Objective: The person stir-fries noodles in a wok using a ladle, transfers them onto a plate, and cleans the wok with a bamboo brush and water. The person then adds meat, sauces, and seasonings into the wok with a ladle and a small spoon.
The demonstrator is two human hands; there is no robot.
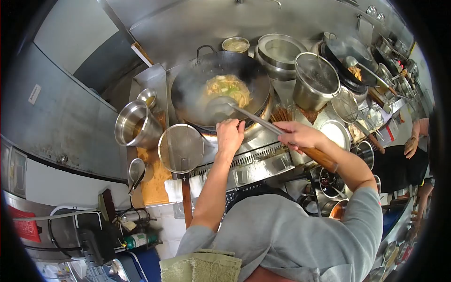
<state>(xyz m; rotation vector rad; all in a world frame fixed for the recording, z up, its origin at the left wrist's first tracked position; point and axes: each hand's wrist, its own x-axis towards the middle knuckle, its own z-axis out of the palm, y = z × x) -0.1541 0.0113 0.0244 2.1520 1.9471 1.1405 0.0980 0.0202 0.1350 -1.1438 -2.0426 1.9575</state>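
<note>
A large dark wok sits on the burner, with steaming food in it that looks like pale strips with green pieces. My left hand is closed at the wok's near edge, gripping it there; the exact part under the fingers is hidden. In my right hand is the handle of a long ladle. Its bowl is in the wok, at the near side of the food. Just behind my right hand lies a bamboo brush, partly covered.
A round strainer and a steel pot stand on the left. Behind the wok are stacked steel pots. A tall pot with a strainer and a second wok stand right. Another person's hand shows at far right.
</note>
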